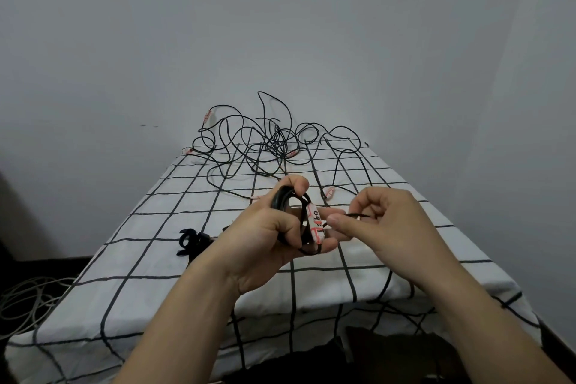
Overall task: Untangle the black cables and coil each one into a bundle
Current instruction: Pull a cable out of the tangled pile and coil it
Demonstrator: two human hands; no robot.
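Risk: coil (pixel 281 196) springs apart if gripping left hand (pixel 271 231) slackens. Right hand (pixel 389 221) pinches its tail (pixel 353 214); 12 o'clock tangle (pixel 268 146) may snag.

Bundle (pixel 279 196) partly within left hand (pixel 258 240).

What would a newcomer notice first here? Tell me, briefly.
Two hands at near centre: the left hand grips a coiled black cable bearing a white numbered tag, while the right hand pinches a cable end beside it. Behind them, a tangle of black cables sprawls over the far end of the checked tablecloth.
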